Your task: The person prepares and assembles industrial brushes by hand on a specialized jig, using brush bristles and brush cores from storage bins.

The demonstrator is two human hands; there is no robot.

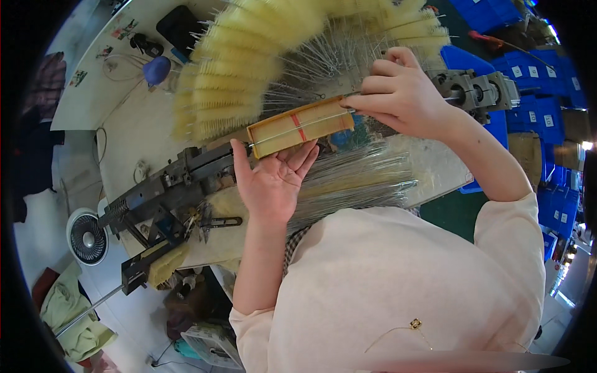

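Just ahead of me is a long shallow yellow tray (273,143) with a red band across its middle. A thin metal wire (323,119) runs lengthwise over it. My left hand (273,183) is palm up by the tray's near left corner, thumb and fingers apart, fingertips close to its near edge. Whether they touch it I cannot tell. At the tray's right end, the thumb and fingers of my right hand (398,93) pinch together at the wire's end. Beyond the tray, a large arc of yellow bristle brushes (236,68) with wire stems covers the table.
A dark metal machine bed (186,166) extends left from the tray; a metal spindle unit (476,93) stands at the right. Many loose wires (354,177) lie near me. A pair of snips (221,222), a fan (88,237) and blue bins (535,68) are around.
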